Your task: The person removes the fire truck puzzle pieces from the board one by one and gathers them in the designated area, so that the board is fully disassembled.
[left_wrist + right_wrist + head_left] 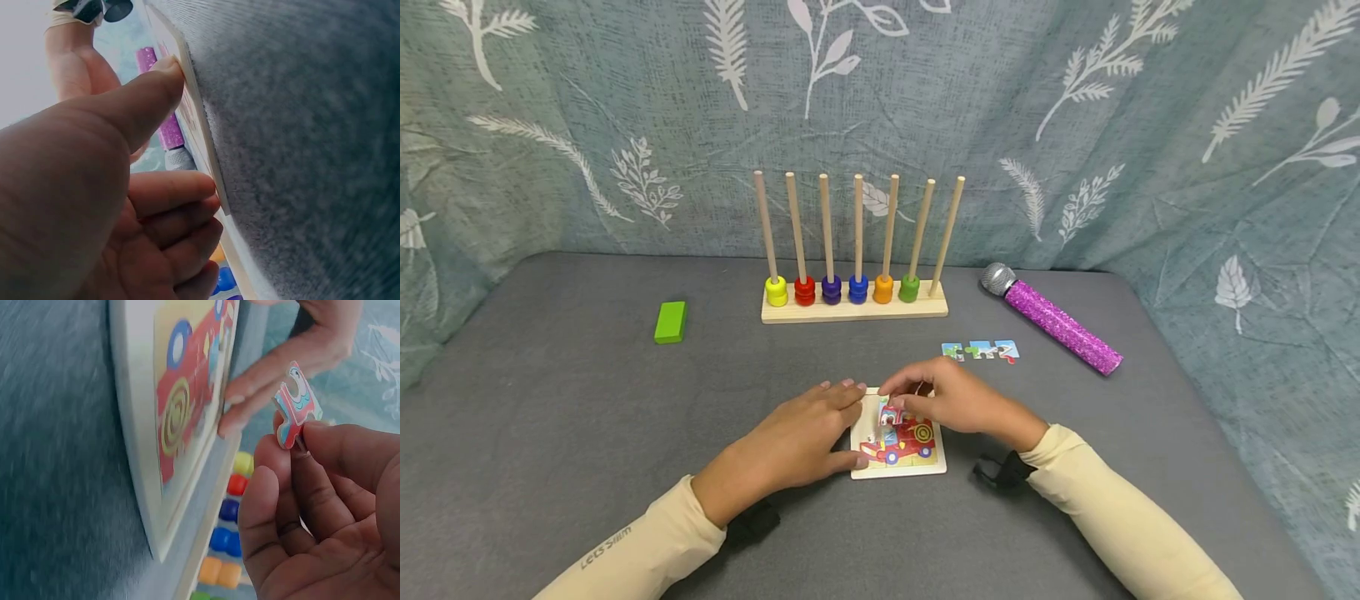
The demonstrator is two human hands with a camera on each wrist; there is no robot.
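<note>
A wooden jigsaw tray (906, 473) lies on the table, partly filled with a red vehicle picture (917, 437). My left hand (805, 433) rests at its left side, thumb on the near left corner and fingertips along the far left edge, fingers fairly straight. Over the tray, my right hand (958, 396) pinches a small red, white and blue puzzle piece (299, 403) between thumb and fingers. The right wrist view shows this piece tilted and raised off the tray. Just beyond the right hand lie a few loose puzzle pieces (981, 349) with blue and green print.
Behind the tray stands a wooden peg rack (857, 312) with coloured beads low on most of its upright pegs. A glittery purple microphone (1060, 325) lies at the back right. On the left is a green block (671, 322). A leaf-patterned cloth (647, 125) hangs behind the table.
</note>
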